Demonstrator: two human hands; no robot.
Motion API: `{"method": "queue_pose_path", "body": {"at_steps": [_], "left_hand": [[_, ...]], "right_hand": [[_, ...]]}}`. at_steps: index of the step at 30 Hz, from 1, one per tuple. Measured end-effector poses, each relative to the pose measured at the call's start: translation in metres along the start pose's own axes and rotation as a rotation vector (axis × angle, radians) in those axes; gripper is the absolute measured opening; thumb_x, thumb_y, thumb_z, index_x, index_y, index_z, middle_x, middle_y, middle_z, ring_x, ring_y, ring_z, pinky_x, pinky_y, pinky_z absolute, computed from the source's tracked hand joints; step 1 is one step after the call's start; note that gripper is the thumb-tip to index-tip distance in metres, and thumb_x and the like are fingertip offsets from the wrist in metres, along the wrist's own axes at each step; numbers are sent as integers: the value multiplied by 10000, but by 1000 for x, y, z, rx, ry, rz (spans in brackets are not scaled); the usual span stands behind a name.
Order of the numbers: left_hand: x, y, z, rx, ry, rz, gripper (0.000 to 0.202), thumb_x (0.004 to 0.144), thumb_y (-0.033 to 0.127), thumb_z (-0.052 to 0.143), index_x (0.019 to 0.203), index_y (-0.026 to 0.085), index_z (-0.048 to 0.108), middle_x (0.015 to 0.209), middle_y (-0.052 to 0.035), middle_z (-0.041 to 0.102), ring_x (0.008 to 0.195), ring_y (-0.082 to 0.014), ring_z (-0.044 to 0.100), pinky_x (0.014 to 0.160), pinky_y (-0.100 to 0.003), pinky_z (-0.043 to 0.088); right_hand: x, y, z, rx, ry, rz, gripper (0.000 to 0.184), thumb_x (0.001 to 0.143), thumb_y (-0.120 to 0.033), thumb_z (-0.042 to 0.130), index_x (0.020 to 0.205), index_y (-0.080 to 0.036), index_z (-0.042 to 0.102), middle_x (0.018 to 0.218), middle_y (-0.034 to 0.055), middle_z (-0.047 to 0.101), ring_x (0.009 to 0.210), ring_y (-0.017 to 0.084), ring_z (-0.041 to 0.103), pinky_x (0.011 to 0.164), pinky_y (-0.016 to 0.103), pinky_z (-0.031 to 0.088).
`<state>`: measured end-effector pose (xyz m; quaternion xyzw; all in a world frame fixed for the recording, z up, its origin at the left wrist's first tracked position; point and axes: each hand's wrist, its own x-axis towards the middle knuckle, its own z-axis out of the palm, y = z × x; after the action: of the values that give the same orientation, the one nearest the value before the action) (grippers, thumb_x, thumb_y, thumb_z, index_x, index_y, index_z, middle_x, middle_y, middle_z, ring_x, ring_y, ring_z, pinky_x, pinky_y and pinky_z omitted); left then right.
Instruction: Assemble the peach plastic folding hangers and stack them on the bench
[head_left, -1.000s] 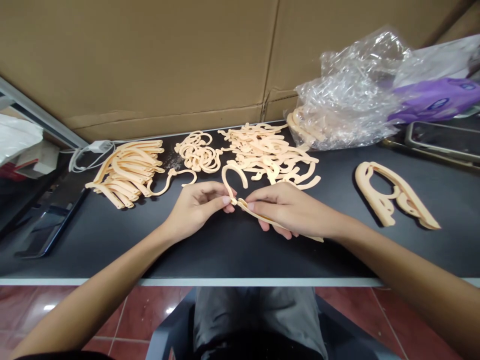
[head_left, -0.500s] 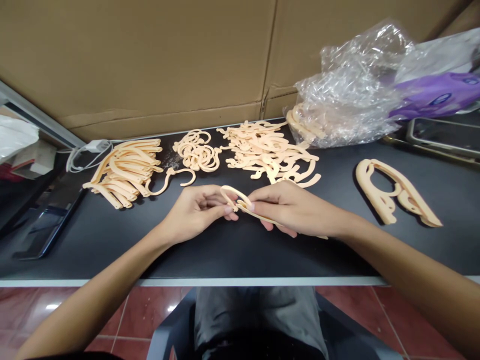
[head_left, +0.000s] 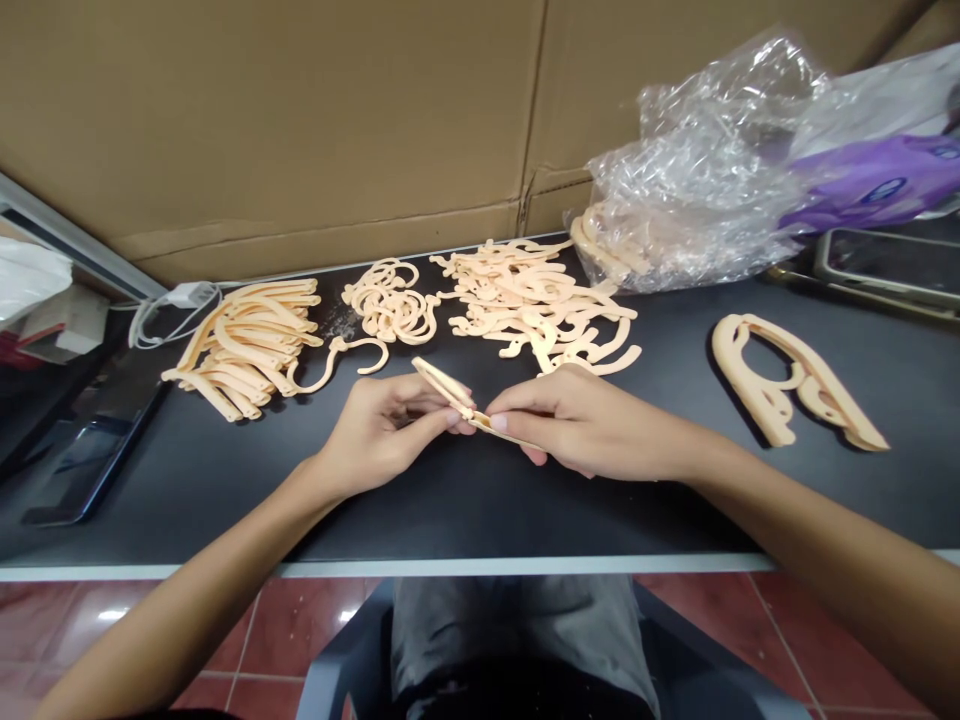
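Just above the table's front half, my left hand [head_left: 390, 425] pinches a cream plastic hanger hook [head_left: 441, 384], seen nearly edge-on. My right hand [head_left: 581, 420] grips a hanger arm [head_left: 510, 434], most of it hidden under the fingers. The hook's base meets the end of the arm between my fingertips; whether they are locked together I cannot tell. Beyond my hands lie a heap of hanger hooks [head_left: 394, 305] and a heap of short curved hanger pieces [head_left: 540, 300]. Left of these is a stack of long hanger arms [head_left: 244, 340]. A folded hanger [head_left: 787, 375] rests at the right.
Crumpled clear plastic bags [head_left: 697, 200] with cream parts inside stand at the back right, beside a purple packet [head_left: 870, 185]. A phone [head_left: 94, 470] and a white cable [head_left: 161, 315] lie at the left. Cardboard [head_left: 322, 120] walls off the back of the black table [head_left: 420, 530].
The hook between my hands has turned from showing its open loop to nearly edge-on, its tip now leaning up and left. Both hands stay in about the same place.
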<state>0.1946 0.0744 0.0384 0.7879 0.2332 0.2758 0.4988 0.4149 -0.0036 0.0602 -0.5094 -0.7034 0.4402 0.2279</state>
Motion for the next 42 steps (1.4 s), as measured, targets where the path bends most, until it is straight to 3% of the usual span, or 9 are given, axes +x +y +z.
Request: {"method": "queue_pose_path", "body": {"at_steps": [4, 9, 16, 21, 27, 36, 42], "left_hand": [[2, -1, -5, 341, -27, 265, 98, 902, 154, 681, 889, 172, 776, 923, -50, 803, 816, -148, 765, 772, -203, 604], [2, -3, -6, 530, 43, 508, 175, 878, 110, 685, 986, 215, 774, 1010, -34, 800, 882, -146, 766, 823, -207, 609], [-4, -3, -1, 605, 40, 439, 197, 934, 128, 588, 885, 201, 764, 936, -38, 799, 800, -143, 763, 763, -212, 616], [-3, -3, 0, 568, 10, 445, 222, 921, 68, 575, 806, 168, 737, 921, -60, 790, 785, -130, 751, 751, -187, 589], [-2, -1, -2, 556, -54, 426, 236, 931, 74, 559, 794, 164, 728, 899, -55, 778, 779, -123, 737, 759, -176, 574], [0, -6, -6, 571, -100, 512, 185, 926, 66, 569, 900, 166, 722, 890, -55, 774, 785, -129, 739, 737, -181, 587], [1, -8, -4, 575, -120, 614, 234, 912, 33, 567, 1077, 157, 679, 893, -56, 767, 733, -112, 718, 709, -190, 596]], "right_hand": [[1, 1, 0, -133, 34, -69, 356, 981, -292, 456, 666, -176, 575, 551, -52, 509, 512, 71, 436, 551, 239, 299], [0, 3, 3, -217, 47, -78, 338, 993, -273, 431, 704, -178, 579, 560, -50, 507, 517, 77, 437, 572, 255, 288], [-6, 0, 11, -431, 80, -35, 300, 1016, -267, 406, 909, -172, 670, 639, -3, 556, 601, 126, 489, 598, 289, 276], [-5, -4, 13, -548, 33, 17, 310, 1013, -235, 381, 891, -145, 652, 586, 5, 497, 550, 133, 472, 563, 309, 232], [-4, -5, 11, -530, 31, -12, 297, 1005, -221, 404, 819, -145, 622, 570, 0, 492, 504, 109, 417, 555, 310, 215], [-4, -8, 8, -518, 0, 4, 280, 995, -206, 432, 809, -142, 632, 563, -9, 469, 485, 95, 406, 536, 288, 208], [-4, -7, 9, -546, -5, -37, 272, 979, -162, 426, 824, -138, 648, 559, -19, 464, 467, 88, 362, 536, 281, 218]]}}
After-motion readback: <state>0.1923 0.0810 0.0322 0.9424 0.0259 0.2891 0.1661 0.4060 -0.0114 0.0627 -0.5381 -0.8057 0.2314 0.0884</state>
